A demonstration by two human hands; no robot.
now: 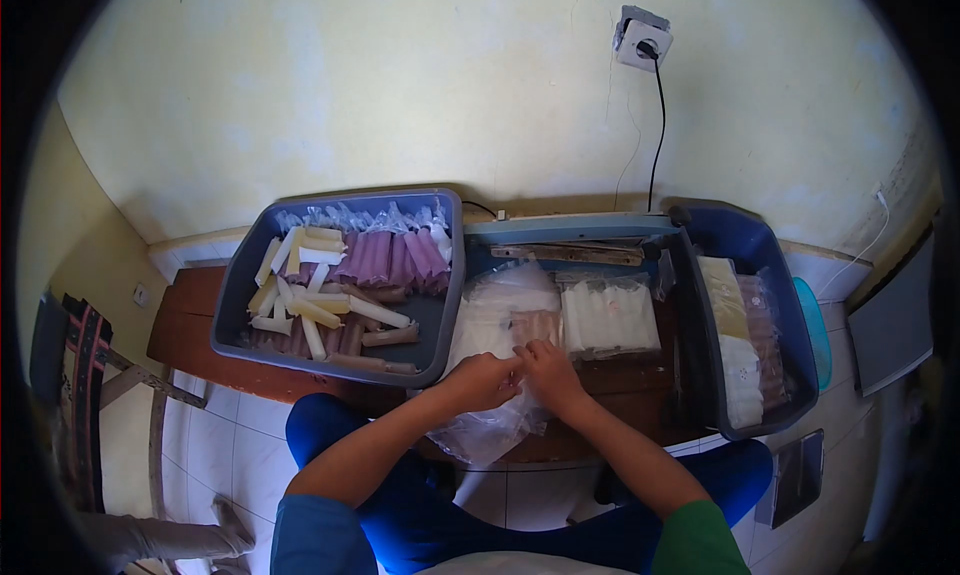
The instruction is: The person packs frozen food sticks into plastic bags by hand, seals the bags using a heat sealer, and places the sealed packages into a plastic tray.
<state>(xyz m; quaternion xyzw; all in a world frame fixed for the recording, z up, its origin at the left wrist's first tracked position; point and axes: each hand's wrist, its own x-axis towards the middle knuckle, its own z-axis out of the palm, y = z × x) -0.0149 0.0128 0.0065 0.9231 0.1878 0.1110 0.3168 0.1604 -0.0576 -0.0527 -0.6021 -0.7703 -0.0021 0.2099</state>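
Note:
My left hand point(482, 381) and my right hand point(548, 373) meet at the near edge of the bench, fingers closed together on a clear plastic bag point(490, 430). Just beyond the fingertips, brownish tube-shaped sticks point(538, 327) show, seemingly in that bag. Crumpled clear plastic bags point(510, 287) lie behind and under the hands. To the right of my right hand is a clear packet of white sticks point(607, 317) laid side by side. My fingers partly hide the spot they grip.
On the left stands a grey bin point(225, 310) of loose cream, brown and purple wrapped sticks. A blue bin point(800, 375) at right holds filled packets. A long blue-framed device point(575, 231) sits behind the bags on the wooden bench point(185, 320). A black cord point(661, 125) runs down the wall.

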